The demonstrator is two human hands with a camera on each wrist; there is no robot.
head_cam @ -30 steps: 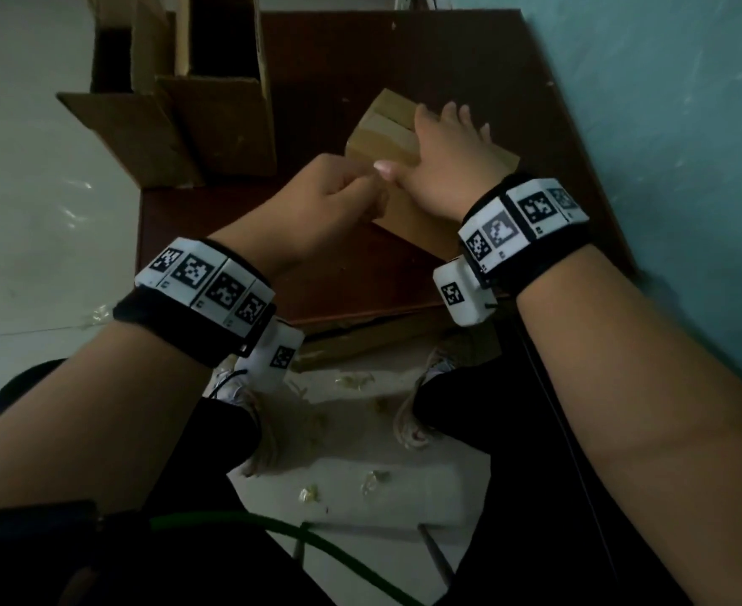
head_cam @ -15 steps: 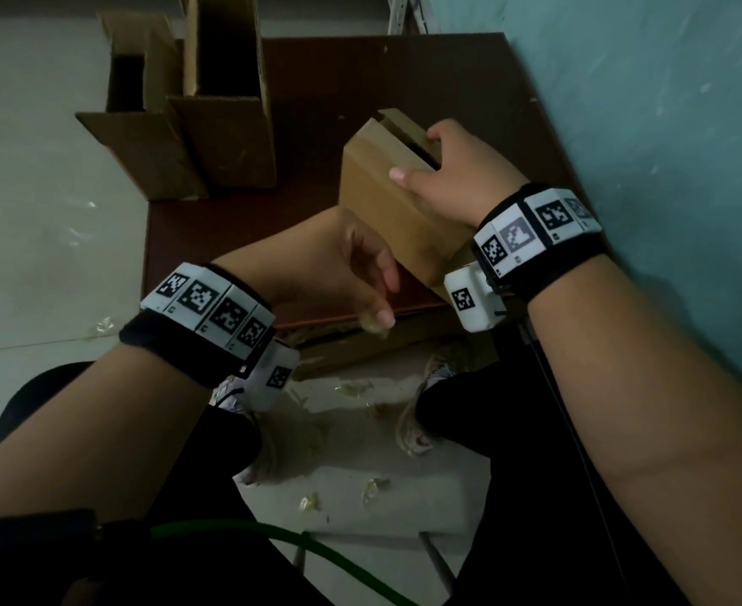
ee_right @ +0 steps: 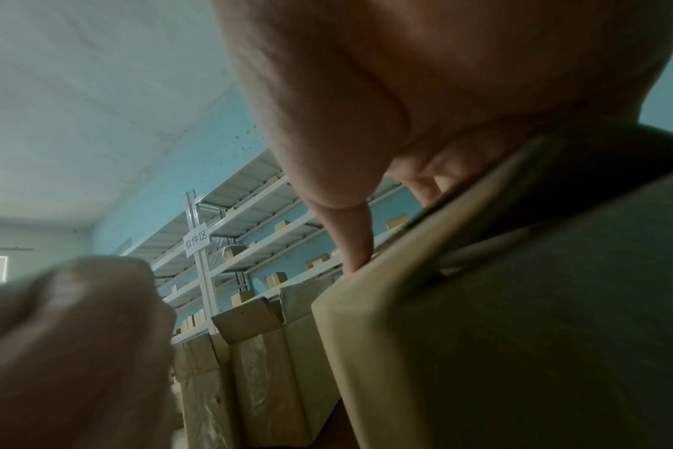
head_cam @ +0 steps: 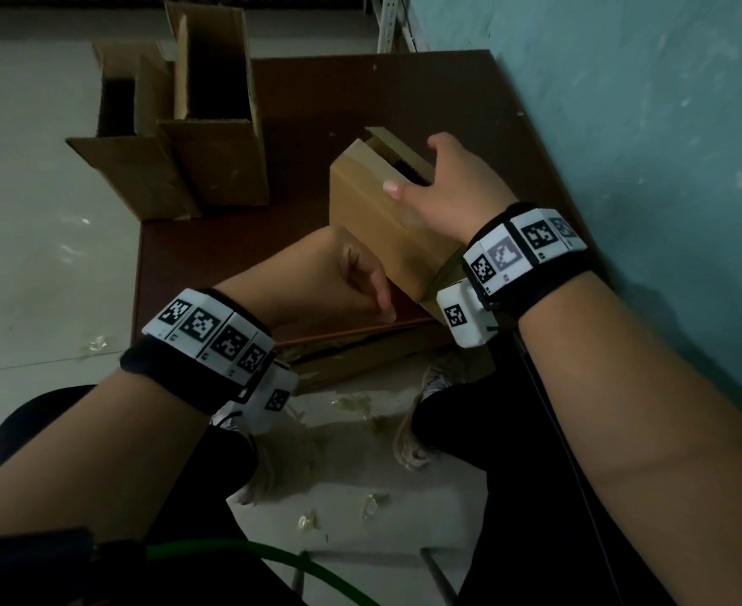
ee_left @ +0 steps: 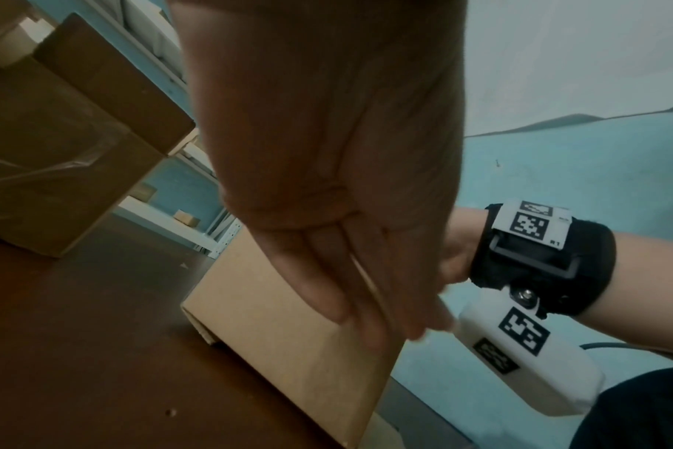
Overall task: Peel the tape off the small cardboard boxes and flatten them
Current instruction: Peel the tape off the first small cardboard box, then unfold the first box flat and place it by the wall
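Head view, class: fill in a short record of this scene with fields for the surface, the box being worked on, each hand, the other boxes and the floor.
surface: brown table beside a blue wall
box: small cardboard box standing on the table, top flaps parted
right hand: right hand grips the top of the box, thumb on its near face
left hand: left hand near the table's front edge, fingers curled; whether it holds anything cannot be told
other boxes: two open boxes at the table's far left
floor: tape scraps by the feet
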